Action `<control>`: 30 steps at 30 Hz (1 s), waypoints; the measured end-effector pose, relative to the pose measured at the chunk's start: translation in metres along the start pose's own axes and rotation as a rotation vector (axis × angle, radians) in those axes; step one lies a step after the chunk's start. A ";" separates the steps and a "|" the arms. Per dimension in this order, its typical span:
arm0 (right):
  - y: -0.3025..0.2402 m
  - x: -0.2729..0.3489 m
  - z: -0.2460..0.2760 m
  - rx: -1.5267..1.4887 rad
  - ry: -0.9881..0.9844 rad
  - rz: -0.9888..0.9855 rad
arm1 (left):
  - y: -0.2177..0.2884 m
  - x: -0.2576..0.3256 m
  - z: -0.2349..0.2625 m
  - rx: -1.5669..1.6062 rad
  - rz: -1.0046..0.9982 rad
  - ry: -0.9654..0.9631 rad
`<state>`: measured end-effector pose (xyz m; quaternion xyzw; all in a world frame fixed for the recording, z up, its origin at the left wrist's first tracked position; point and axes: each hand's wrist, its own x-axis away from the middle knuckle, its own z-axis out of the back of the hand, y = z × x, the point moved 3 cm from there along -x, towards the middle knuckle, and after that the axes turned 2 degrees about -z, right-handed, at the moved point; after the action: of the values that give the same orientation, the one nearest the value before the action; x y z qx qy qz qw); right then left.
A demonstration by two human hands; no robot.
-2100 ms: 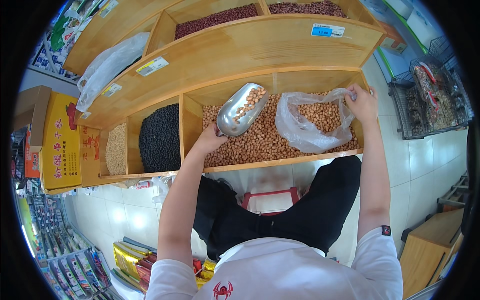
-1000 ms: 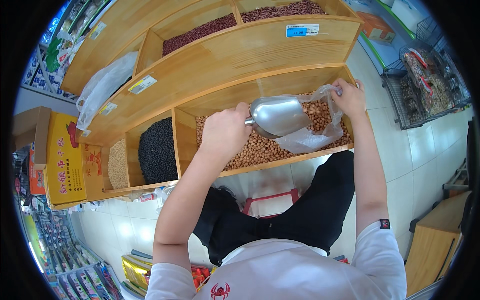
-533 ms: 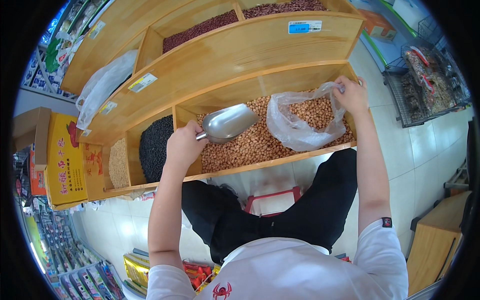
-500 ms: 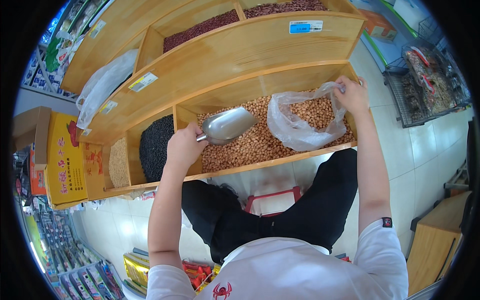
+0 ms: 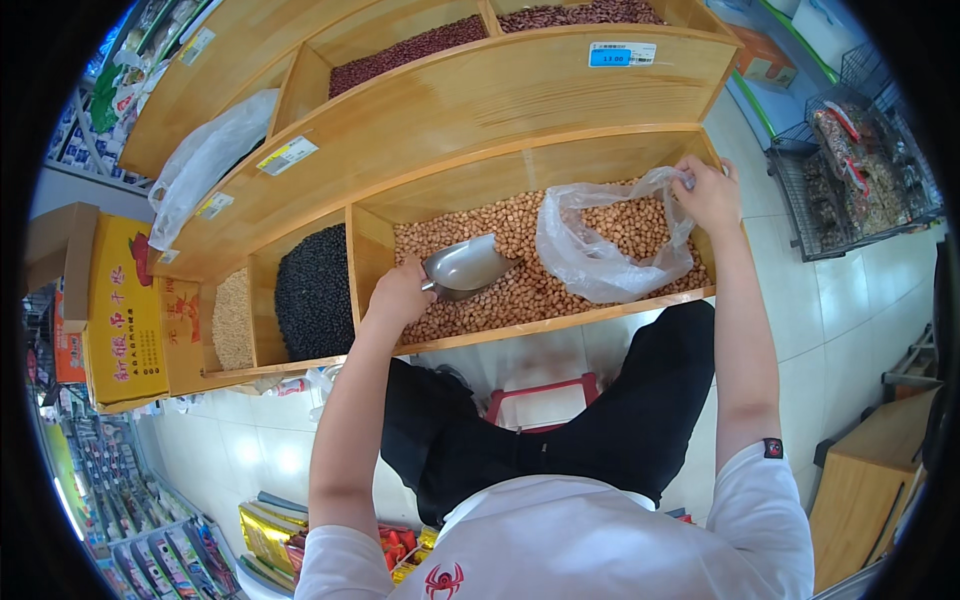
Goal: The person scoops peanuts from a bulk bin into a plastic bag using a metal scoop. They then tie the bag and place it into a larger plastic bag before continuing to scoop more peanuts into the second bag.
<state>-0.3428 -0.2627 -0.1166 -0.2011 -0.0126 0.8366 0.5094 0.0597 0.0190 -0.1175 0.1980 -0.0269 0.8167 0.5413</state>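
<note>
Peanuts [image 5: 520,290] fill the widest compartment of the wooden bin [image 5: 560,325], along its front edge and toward its right corner. Only the head view shows the scene, looking down over the person's white shirt and dark trousers.

The left hand [image 5: 398,298] is closed around the handle of a metal scoop [image 5: 468,266]. The scoop lies low over the left part of the peanut compartment, its bowl pointing right and its tip touching the nuts; the bowl looks bare inside. The hand sits just inside the front edge of the bin, beside the divider that separates the peanuts from the next compartment.

The right hand [image 5: 708,192] is closed on the rim of a clear plastic bag [image 5: 605,245], pinching it at the right rear corner of the same compartment. The bag rests on the peanuts, its mouth held open toward the scoop, and some peanuts show through its thin film. Scoop and bag are near each other but apart.

Left of the peanuts, a compartment holds black beans [image 5: 315,292], and the one further left holds pale grain [image 5: 232,320]. On the upper tier behind, dark red beans [image 5: 410,48] lie in their own compartments. A second plastic bag [image 5: 205,160] hangs at the upper tier's left end. A yellow carton [image 5: 122,310] stands past the bin's left corner.
</note>
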 end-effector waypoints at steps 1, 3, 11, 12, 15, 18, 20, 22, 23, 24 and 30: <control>0.000 0.000 0.000 0.004 0.000 0.001 | -0.003 -0.005 -0.004 0.019 -0.007 -0.011; 0.001 0.000 0.000 0.016 -0.004 -0.002 | -0.010 -0.014 -0.015 0.057 -0.024 -0.033; 0.000 0.001 -0.001 0.009 0.018 0.015 | -0.043 -0.031 -0.042 0.395 0.074 -0.038; 0.001 0.001 -0.001 0.012 0.012 0.010 | -0.045 -0.032 -0.042 0.426 0.083 -0.031; 0.000 0.000 -0.002 0.013 0.002 0.003 | -0.051 -0.034 -0.046 0.468 0.075 -0.012; -0.002 0.000 -0.002 0.014 0.001 0.005 | -0.057 -0.037 -0.050 0.538 0.051 -0.008; 0.001 0.000 -0.001 0.040 -0.012 0.002 | -0.049 -0.037 -0.050 0.596 0.034 -0.033; 0.001 0.000 -0.001 0.041 -0.013 -0.001 | -0.046 -0.038 -0.050 0.665 0.016 -0.064; 0.002 0.000 -0.002 0.041 -0.014 -0.004 | -0.045 -0.040 -0.051 0.707 0.004 -0.085; 0.000 0.000 -0.002 0.042 -0.013 -0.004 | -0.047 -0.041 -0.054 0.748 -0.007 -0.106; -0.002 0.001 0.000 0.057 -0.032 -0.022 | -0.045 -0.044 -0.061 0.953 -0.069 -0.063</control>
<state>-0.3411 -0.2610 -0.1158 -0.1731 0.0009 0.8340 0.5239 0.0971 0.0150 -0.1970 0.4498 0.3408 0.7131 0.4160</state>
